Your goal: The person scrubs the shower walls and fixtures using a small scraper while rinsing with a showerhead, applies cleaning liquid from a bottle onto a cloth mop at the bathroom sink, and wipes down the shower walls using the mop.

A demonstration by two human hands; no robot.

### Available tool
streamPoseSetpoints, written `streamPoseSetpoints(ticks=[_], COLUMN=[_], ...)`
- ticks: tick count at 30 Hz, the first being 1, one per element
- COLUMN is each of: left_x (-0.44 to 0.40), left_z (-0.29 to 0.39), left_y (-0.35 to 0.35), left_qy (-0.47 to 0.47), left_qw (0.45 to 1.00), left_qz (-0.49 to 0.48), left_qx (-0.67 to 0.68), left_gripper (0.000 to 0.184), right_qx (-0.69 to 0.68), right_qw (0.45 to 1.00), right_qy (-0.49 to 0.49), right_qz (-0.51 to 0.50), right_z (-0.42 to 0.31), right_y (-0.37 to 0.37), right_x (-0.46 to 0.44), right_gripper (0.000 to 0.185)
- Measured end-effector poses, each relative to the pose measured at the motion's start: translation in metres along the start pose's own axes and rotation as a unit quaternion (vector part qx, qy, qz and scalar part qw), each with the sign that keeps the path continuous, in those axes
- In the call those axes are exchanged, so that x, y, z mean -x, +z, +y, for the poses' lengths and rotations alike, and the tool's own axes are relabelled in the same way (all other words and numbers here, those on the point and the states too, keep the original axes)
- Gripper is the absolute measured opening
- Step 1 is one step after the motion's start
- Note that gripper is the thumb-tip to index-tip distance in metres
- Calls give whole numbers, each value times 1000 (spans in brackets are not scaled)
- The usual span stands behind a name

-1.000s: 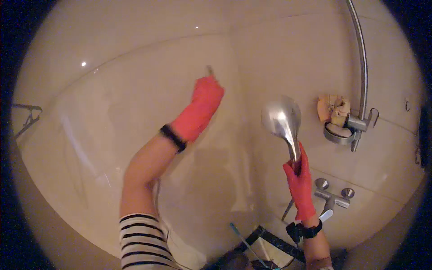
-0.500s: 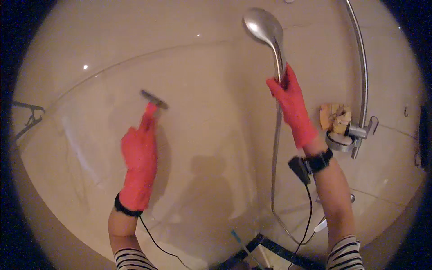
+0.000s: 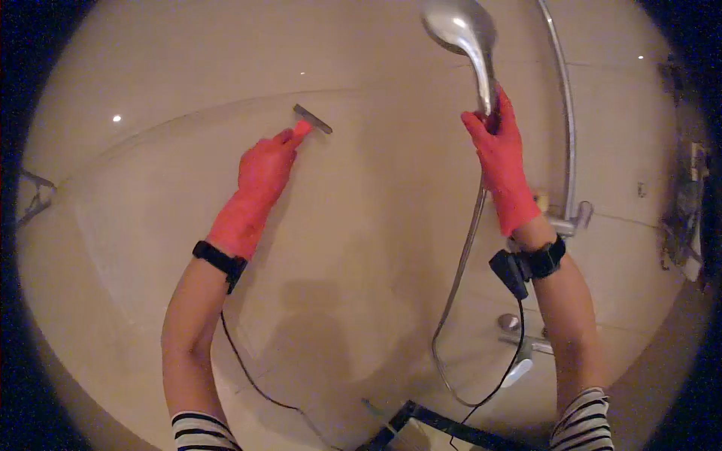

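Note:
My left hand [image 3: 267,165], in a red rubber glove, is closed around the handle of a small T-shaped tool [image 3: 313,119] with a narrow grey bar for a head. Whether that bar is a brush or a blade I cannot make out. The head lies at or close to the beige wall [image 3: 361,195]. In the same kind of glove, my right hand [image 3: 498,143] grips the handle of a silver shower head [image 3: 465,30], which points up and away. Below that hand hangs the shower hose [image 3: 460,278], curving down in a loop.
A metal shower rail [image 3: 564,113] with a holder [image 3: 564,224] runs along the right wall. The mixer tap [image 3: 530,346] sits lower down. Black-edged framing [image 3: 410,413] is at the bottom. Thin black cables [image 3: 263,395] trail from both wrist straps. A rack [image 3: 34,197] shows far left.
My left hand has moved up and right with the T-shaped tool. The shower head has shifted slightly up and right in view, and the camera view has turned somewhat.

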State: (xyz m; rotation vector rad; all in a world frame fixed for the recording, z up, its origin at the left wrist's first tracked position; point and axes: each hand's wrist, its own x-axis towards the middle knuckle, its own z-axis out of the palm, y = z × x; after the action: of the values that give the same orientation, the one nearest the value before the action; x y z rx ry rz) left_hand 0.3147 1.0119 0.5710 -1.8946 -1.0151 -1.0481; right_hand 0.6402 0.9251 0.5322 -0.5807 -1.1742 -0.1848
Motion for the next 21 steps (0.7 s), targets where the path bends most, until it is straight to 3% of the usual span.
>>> streamPoseSetpoints(ticks=[1, 3, 5, 6, 9, 12, 15, 17, 20, 21], left_x=[-2, -4, -16, -26, -53, -102, -156, -132, -118, -125], left_z=[9, 24, 93, 125, 162, 189, 158, 168, 177, 167], left_y=[16, 60, 73, 76, 86, 101, 124, 121, 123, 120], left_qy=[2, 119, -4, -2, 55, -13, -85, -78, -46, -43], left_qw=[1000, 982, 941, 937, 879, 906, 880, 895, 922, 914], left_qz=[7, 89, 32, 36, 220, 193, 248, 271, 176, 206], left_qx=[14, 113, 338, 346, 419, 376, 396, 346, 341, 346], left_gripper=[29, 31, 29, 29, 32, 31, 34, 33, 33, 34], right_qx=[-17, 5, 32, 48, 18, 44, 48, 49, 47, 58], right_qw=[999, 997, 997, 996, 998, 997, 996, 997, 998, 997], right_qy=[6, -33, 2, -10, 12, 8, 17, 15, 8, 6], right_qz=[35, 65, 67, 69, 64, 57, 79, 65, 50, 44], right_z=[-2, -1, -7, -7, -18, -23, -21, -22, -23, -23], right_y=[-16, -46, -74, -83, -56, -64, -69, -66, -65, -64], right_x=[-3, -17, -29, -33, -29, -31, -29, -26, -26, -27], right_gripper=[66, 66, 65, 65, 65, 59, 57, 57, 56, 56])
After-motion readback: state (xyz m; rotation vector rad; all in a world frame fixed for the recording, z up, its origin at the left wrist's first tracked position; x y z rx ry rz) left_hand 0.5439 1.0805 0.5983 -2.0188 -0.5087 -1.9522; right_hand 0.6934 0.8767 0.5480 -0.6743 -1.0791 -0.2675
